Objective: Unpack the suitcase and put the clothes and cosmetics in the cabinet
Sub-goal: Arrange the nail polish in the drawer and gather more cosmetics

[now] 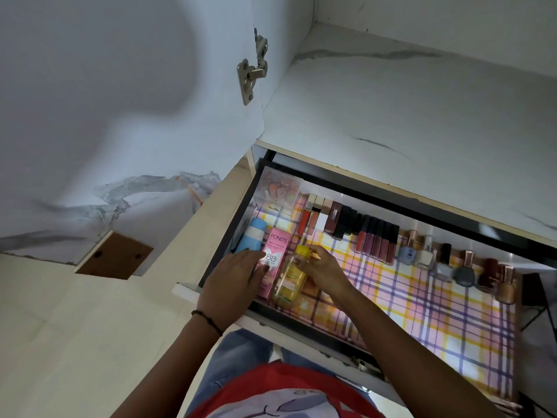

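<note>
Head view, single cam. Cabinet drawer (304,325) pulled open, centre to lower right of frame, lined w/ plaid cloth (422,312).

Both hands are at the drawer's left end, close together but not touching:
- L hand (232,276): fingers roughly straight, lying flat on pink Pond's box (275,251). No grip.
- R hand (322,270): fingers curled round the yellow cap end of the yellow bottle (289,282). Bottle lies on the liner, touching the pink box's right side.

Blue-white bottle (251,235) sits just left of the pink box. Clear organiser box (278,187) is in the back-left corner. Along the back wall, lip gloss row (346,224), then nail polish row (452,260) to the right.

Shelf (422,101) above the drawer. Door hinge (253,70) top centre.
</note>
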